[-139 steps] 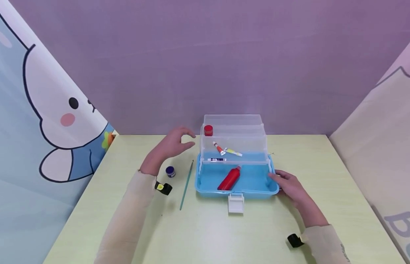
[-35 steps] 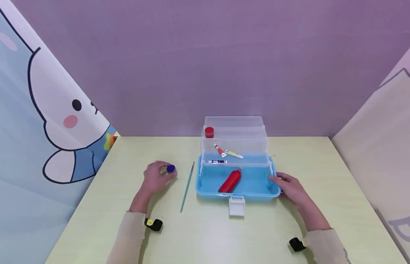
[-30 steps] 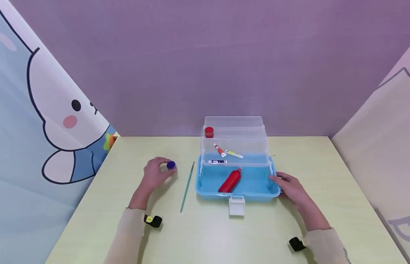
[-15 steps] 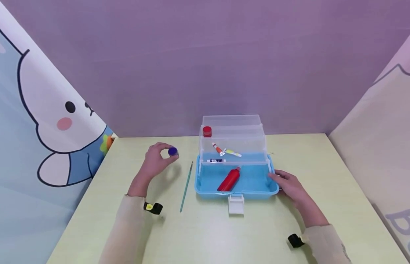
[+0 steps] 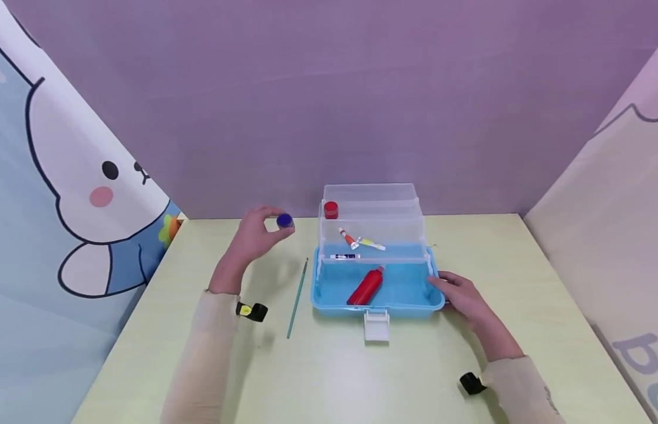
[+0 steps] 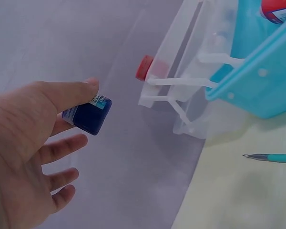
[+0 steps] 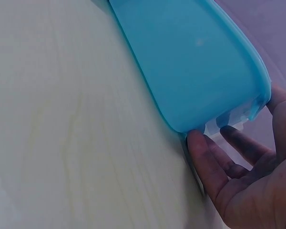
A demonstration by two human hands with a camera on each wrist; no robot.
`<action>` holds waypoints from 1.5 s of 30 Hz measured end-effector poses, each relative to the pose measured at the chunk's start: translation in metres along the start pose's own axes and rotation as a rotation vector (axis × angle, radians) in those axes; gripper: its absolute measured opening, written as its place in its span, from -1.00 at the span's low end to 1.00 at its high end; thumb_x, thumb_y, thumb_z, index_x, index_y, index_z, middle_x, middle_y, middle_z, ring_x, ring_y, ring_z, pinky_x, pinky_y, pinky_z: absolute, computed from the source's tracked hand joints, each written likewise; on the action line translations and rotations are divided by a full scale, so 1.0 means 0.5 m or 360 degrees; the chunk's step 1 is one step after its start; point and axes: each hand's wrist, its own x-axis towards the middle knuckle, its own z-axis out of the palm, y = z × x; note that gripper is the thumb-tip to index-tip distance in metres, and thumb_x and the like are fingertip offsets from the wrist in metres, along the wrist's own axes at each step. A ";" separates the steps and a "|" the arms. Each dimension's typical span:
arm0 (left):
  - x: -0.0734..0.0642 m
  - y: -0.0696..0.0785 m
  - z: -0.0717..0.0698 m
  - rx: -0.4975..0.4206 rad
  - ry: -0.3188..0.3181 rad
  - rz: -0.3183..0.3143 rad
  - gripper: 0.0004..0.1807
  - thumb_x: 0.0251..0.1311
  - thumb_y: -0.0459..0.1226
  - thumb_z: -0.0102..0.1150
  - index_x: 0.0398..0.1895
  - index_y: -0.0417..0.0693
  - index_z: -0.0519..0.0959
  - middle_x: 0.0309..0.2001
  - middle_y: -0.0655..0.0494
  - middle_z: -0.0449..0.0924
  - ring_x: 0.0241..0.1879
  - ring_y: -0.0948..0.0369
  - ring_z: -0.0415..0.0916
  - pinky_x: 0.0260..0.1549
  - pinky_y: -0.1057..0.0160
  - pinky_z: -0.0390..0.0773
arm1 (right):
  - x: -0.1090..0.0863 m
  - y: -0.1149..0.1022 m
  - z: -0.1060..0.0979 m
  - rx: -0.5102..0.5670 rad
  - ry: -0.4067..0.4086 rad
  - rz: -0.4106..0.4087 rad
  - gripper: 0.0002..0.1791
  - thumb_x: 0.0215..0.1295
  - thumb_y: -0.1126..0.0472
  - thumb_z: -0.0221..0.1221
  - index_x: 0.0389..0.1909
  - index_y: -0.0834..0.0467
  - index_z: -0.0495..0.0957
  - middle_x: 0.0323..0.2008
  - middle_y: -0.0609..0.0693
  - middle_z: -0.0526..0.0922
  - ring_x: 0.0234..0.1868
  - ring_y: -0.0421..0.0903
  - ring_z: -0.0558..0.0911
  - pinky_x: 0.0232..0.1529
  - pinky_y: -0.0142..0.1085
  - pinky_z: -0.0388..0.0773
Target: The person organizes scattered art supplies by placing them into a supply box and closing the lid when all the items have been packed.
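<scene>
My left hand (image 5: 257, 234) pinches a small dark-blue paint jar (image 5: 285, 221) between thumb and finger, raised to the left of the box. In the left wrist view the jar (image 6: 91, 117) shows a pale label, and the other fingers are spread loosely. The light-blue storage box (image 5: 408, 308) stands with its clear trays (image 5: 389, 210) folded up. My right hand (image 5: 463, 296) grips its right end, thumb over the rim; in the right wrist view the fingers (image 7: 207, 162) lie against the box's end wall (image 7: 195, 62).
A red jar (image 5: 331, 211) sits on the upper tray. Small paint tubes (image 5: 347, 238) lie on the trays below. A red bottle (image 5: 366, 287) lies in the box's bottom. The white latch (image 5: 377, 327) hangs in front. A teal paintbrush (image 5: 297, 299) lies left of the box.
My left hand came down to the jar on the table, pinched it, lifted it, and carried it away from me and slightly right. The right hand has stayed on the box.
</scene>
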 end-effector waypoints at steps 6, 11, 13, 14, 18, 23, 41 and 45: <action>0.017 0.015 -0.009 0.0007 -0.0053 -0.0080 -0.52 0.13 0.01 0.35 0.02 -0.07 0.61 0.05 0.05 0.48 0.15 0.00 0.34 0.10 -0.10 0.41 | 0.002 0.001 0.005 0.0003 -0.0010 0.0018 -0.19 0.33 -0.16 0.16 0.39 0.30 0.22 0.24 0.35 0.39 -0.04 0.04 0.61 -0.12 -0.20 0.62; 0.032 0.035 -0.006 0.0035 -0.0080 -0.0099 -0.49 0.13 0.06 0.33 0.06 -0.03 0.59 0.07 0.07 0.45 0.15 0.03 0.33 0.08 -0.09 0.44 | 0.003 0.001 0.008 0.0017 -0.0001 0.0019 -0.21 0.33 -0.15 0.17 0.39 0.28 0.24 0.24 0.34 0.39 -0.04 0.06 0.62 -0.11 -0.19 0.62; 0.036 0.042 -0.003 0.0031 -0.0080 -0.0082 -0.49 0.13 0.05 0.33 0.06 -0.03 0.59 0.07 0.08 0.46 0.15 0.04 0.34 0.08 -0.08 0.45 | 0.002 -0.002 0.009 0.0008 -0.0001 0.0012 -0.19 0.33 -0.17 0.16 0.39 0.29 0.23 0.25 0.35 0.38 -0.04 0.06 0.61 -0.11 -0.19 0.62; 0.038 0.044 -0.002 0.0027 -0.0078 -0.0071 -0.50 0.14 0.04 0.34 0.05 -0.04 0.59 0.06 0.07 0.46 0.14 0.04 0.34 0.08 -0.07 0.45 | 0.002 -0.003 0.011 0.0011 -0.0001 0.0012 -0.18 0.32 -0.17 0.17 0.39 0.29 0.23 0.24 0.35 0.39 -0.04 0.06 0.61 -0.11 -0.18 0.62; 0.043 0.050 0.000 0.0026 -0.0074 -0.0052 -0.52 0.13 0.02 0.35 0.05 -0.03 0.60 0.03 0.09 0.48 0.11 0.07 0.36 0.06 -0.05 0.47 | 0.001 -0.008 0.015 -0.0006 -0.0012 0.0001 -0.14 0.30 -0.21 0.17 0.39 0.31 0.22 0.24 0.36 0.39 -0.04 0.06 0.61 -0.10 -0.18 0.62; 0.049 0.060 0.004 0.0033 -0.0110 -0.0032 -0.48 0.14 0.01 0.34 0.09 -0.06 0.58 0.07 0.05 0.47 0.13 0.04 0.35 0.07 -0.05 0.47 | 0.001 -0.007 0.014 -0.0029 -0.0010 0.0024 -0.15 0.29 -0.21 0.18 0.39 0.28 0.23 0.24 0.33 0.40 -0.03 0.05 0.61 -0.09 -0.19 0.61; 0.084 0.103 0.029 0.0062 -0.0209 0.0022 -0.46 0.10 0.03 0.36 0.16 0.12 0.55 0.21 0.10 0.40 0.24 0.07 0.28 0.07 -0.01 0.49 | 0.002 -0.005 0.008 -0.0068 -0.0016 0.0035 -0.14 0.30 -0.22 0.16 0.40 0.28 0.21 0.25 0.34 0.38 -0.02 0.06 0.59 -0.07 -0.17 0.60; 0.088 0.107 0.033 0.0046 -0.0209 0.0042 -0.46 0.11 0.04 0.35 0.16 0.12 0.55 0.22 0.10 0.39 0.25 0.07 0.27 0.07 -0.03 0.49 | 0.001 -0.002 0.009 -0.0048 -0.0011 0.0034 -0.16 0.30 -0.21 0.17 0.39 0.27 0.23 0.24 0.33 0.40 -0.05 0.05 0.61 -0.10 -0.19 0.61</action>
